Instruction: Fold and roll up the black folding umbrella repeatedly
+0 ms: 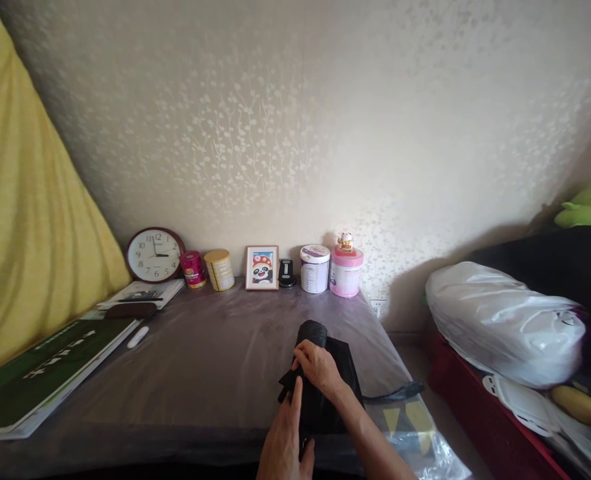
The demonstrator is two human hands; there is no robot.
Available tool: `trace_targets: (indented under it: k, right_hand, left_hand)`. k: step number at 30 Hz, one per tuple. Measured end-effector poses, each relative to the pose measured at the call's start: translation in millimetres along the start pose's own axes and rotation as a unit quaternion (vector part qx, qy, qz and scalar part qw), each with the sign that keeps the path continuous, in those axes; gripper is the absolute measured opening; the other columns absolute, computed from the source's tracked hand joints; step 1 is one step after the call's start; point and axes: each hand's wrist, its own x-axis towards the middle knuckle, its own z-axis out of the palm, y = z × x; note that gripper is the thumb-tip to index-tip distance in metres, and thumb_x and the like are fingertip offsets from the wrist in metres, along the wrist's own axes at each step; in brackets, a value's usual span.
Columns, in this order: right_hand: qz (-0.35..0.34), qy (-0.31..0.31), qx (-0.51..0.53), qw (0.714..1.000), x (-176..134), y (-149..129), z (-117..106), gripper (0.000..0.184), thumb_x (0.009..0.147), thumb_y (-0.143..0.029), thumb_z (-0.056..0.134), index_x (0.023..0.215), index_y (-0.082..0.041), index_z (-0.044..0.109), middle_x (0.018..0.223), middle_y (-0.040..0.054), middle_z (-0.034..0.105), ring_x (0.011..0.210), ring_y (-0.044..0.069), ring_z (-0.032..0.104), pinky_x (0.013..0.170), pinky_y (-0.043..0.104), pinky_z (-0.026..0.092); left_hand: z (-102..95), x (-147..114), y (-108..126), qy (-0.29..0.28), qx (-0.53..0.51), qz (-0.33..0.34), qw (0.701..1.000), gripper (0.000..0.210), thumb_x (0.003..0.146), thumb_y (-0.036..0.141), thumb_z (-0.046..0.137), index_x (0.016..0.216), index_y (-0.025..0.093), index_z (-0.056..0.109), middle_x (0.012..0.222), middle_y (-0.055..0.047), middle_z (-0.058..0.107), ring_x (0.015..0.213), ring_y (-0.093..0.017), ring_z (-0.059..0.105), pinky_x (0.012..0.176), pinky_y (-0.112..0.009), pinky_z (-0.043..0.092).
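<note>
A black folding umbrella (pixel 344 373) lies at the table's near side, its loose fabric spread in pointed flaps and a rounded dark end facing the wall. My right hand (pixel 320 370) is across its upper part, fingers curled and pinching the black fabric. Closer to me, my left hand (pixel 286 437) grips the lower left part, with the index finger stretched along the cloth and the thumb on the near side. What lies under both palms is hidden. To the right of the umbrella rests a narrow dark fabric strip (pixel 395 392).
Along the wall stand a round clock (pixel 155 255), several cans, a panda picture frame (pixel 262 268) and a lucky cat figure (pixel 346 243). A green book (pixel 50 370) lies left. Clear plastic (pixel 420 440) covers the near right corner. Beyond the table edge sits a white plastic bag (pixel 505 320).
</note>
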Motion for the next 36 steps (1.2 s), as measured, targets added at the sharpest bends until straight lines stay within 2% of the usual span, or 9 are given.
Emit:
trace_targets:
  k: [4,7,9,11,16,21,24,28,36]
  right_hand:
    - [-0.006,-0.018,-0.002,1.000,-2.1,1.2,0.9,0.020,0.087,-0.021,0.039,0.081,-0.022,0.059,0.072,-0.0026,0.072,0.073,0.012,0.066,0.064,0.018,0.040]
    - [-0.008,-0.026,-0.004,1.000,-3.1,1.0,0.4,0.021,0.087,-0.022,0.039,0.082,-0.022,0.059,0.073,-0.0028,0.072,0.074,0.011,0.066,0.065,0.018,0.040]
    - [-0.009,-0.033,-0.008,0.999,-3.3,-0.6,-0.7,0.022,0.088,-0.023,0.038,0.082,-0.022,0.060,0.073,-0.0028,0.072,0.074,0.011,0.066,0.065,0.018,0.040]
    - [-0.005,-0.034,-0.021,0.999,-3.7,-2.7,-1.8,0.022,0.088,-0.023,0.039,0.082,-0.022,0.061,0.075,-0.0022,0.072,0.075,0.012,0.066,0.066,0.018,0.041]
    - [-0.037,-0.024,-0.018,0.999,-12.0,-3.0,-3.4,0.022,0.090,-0.025,0.039,0.087,-0.022,0.062,0.078,-0.0010,0.070,0.074,0.012,0.065,0.067,0.019,0.042]
    - [-0.162,0.043,-0.021,0.986,-26.2,10.7,0.0,0.025,0.092,-0.026,0.039,0.096,-0.022,0.063,0.091,0.0017,0.069,0.090,0.015,0.058,0.083,0.025,0.042]
    - [-0.213,0.047,-0.025,0.976,-22.6,21.8,4.6,0.024,0.091,-0.024,0.040,0.096,-0.022,0.064,0.105,0.0015,0.067,0.111,0.017,0.050,0.100,0.034,0.031]
    - [-0.203,0.038,-0.043,0.977,-1.6,32.4,9.2,0.024,0.091,-0.023,0.041,0.095,-0.023,0.065,0.107,0.0008,0.067,0.118,0.017,0.046,0.106,0.043,0.019]
    - [-0.137,0.068,-0.079,0.985,47.4,50.3,14.0,0.026,0.090,-0.021,0.041,0.092,-0.024,0.067,0.106,0.0015,0.068,0.119,0.018,0.046,0.105,0.042,0.022]
  left_hand:
    - [-11.1,1.8,-8.3,-0.040,0.032,0.000,0.999,0.057,0.079,0.029,0.040,0.133,0.013,0.032,0.127,-0.016,0.050,0.113,-0.024,0.054,0.091,-0.035,0.047]
    - [-17.1,4.1,-8.8,0.026,0.061,0.005,0.998,0.043,0.081,0.037,0.041,0.116,0.014,0.049,0.117,-0.016,0.053,0.105,-0.024,0.058,0.088,-0.038,0.048]
    - [-15.4,7.0,-5.6,0.077,0.078,0.011,0.994,0.041,0.080,0.040,0.044,0.112,0.015,0.052,0.124,-0.016,0.047,0.112,-0.028,0.053,0.093,-0.043,0.045]
    - [-7.9,10.6,-2.3,0.089,0.075,0.034,0.993,0.049,0.078,0.038,0.047,0.123,0.017,0.044,0.138,-0.015,0.035,0.123,-0.030,0.042,0.098,-0.046,0.041]
    - [17.7,15.6,-4.8,0.020,0.026,0.047,0.998,0.078,0.071,0.009,0.039,0.141,0.014,0.004,0.151,-0.013,0.006,0.137,-0.025,0.017,0.108,-0.043,0.031]
    - [25.3,15.1,-13.9,-0.020,-0.024,0.012,0.999,0.082,0.063,0.002,0.038,0.140,0.009,0.010,0.151,-0.013,0.008,0.138,-0.023,0.013,0.112,-0.040,0.024]
    - [24.1,15.4,-13.6,-0.033,-0.031,0.001,0.999,0.083,0.061,0.001,0.039,0.139,0.006,0.012,0.151,-0.014,0.009,0.138,-0.023,0.011,0.113,-0.038,0.020]
    - [22.0,14.8,-9.2,-0.052,-0.026,-0.019,0.998,0.083,0.061,0.002,0.039,0.139,0.004,0.011,0.150,-0.014,0.012,0.138,-0.022,0.013,0.113,-0.036,0.019]
    - [15.7,15.6,-2.9,-0.063,-0.023,-0.032,0.997,0.083,0.063,0.002,0.039,0.140,0.006,0.008,0.150,-0.012,0.013,0.138,-0.022,0.015,0.111,-0.035,0.020]
